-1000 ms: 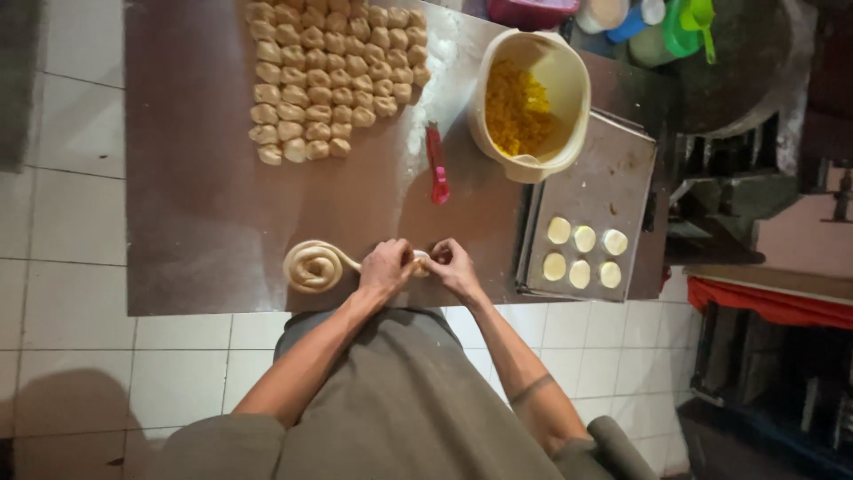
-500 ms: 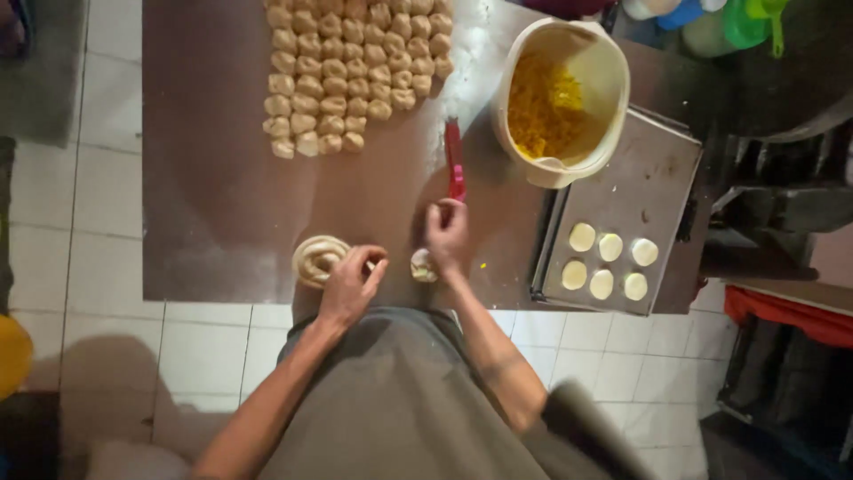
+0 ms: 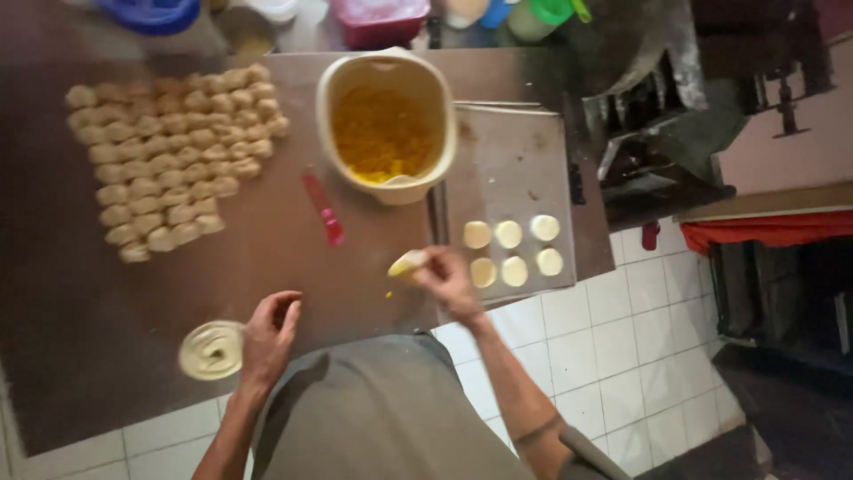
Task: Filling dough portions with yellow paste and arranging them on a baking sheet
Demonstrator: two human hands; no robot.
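From the head camera, looking straight down: your right hand (image 3: 447, 277) is pinched on a small pale piece of dough (image 3: 407, 263), held just above the brown bench (image 3: 293, 267), near the left edge of the metal tray (image 3: 515, 160); a few yellow crumbs lie on the bench under it. Your left hand (image 3: 269, 333) is loosely open, fingers curled a little and holding nothing; it hovers near the front edge of the bench, just right of the flat coiled disc of dough (image 3: 211, 350), and I cannot tell whether it touches the surface. On the tray lie six round pale dough discs (image 3: 514, 247) in two rows at its near end; the rest of the tray is bare metal. Left of the tray, touching or nearly touching its rim, stands a cream tub (image 3: 387, 124) of yellow filling; just in front of the tub, on the bench, lies a red-handled tool (image 3: 323, 208), pointing towards you at a slant. Far left on the bench, many small dough lumps (image 3: 169, 160) sit packed in rows, well apart from both hands. Along the far edge stand coloured containers (image 3: 378, 18), blurred.
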